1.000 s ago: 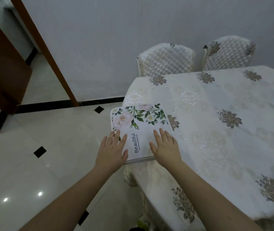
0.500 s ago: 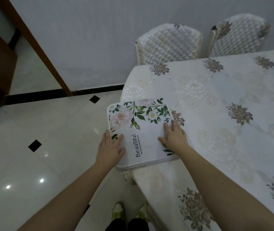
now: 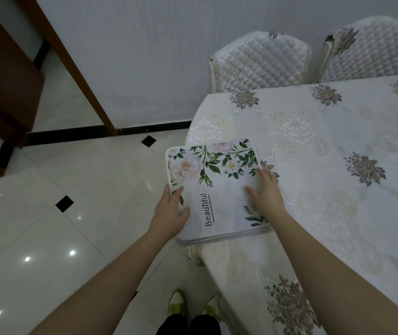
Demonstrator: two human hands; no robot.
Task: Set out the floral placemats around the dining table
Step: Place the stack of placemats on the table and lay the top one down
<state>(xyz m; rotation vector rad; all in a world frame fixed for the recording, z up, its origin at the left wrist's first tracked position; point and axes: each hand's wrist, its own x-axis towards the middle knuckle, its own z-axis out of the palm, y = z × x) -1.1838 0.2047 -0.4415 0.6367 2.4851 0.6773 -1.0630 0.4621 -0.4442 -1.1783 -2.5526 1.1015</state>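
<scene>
A stack of floral placemats [image 3: 219, 189], white with pink flowers, green leaves and the word "Beautiful", lies on the near left corner of the dining table [image 3: 326, 165] and overhangs its edge. My left hand [image 3: 170, 213] holds the stack's left edge, thumb on top, outer fingers hidden beneath. My right hand [image 3: 266, 197] holds the right edge, thumb and forefinger spread on top, the other fingers tucked down at the edge.
The table wears a cream cloth with grey-brown flowers. Two quilted chairs [image 3: 260, 59] [image 3: 367, 49] stand at its far side by the wall. A brown door frame [image 3: 72, 68] and glossy tiled floor [image 3: 48, 226] lie to the left. My shoes [image 3: 177, 303] show below.
Both hands slid from lying flat on the stack's near part out to its left and right edges. My view dropped lower and closer to the table corner.
</scene>
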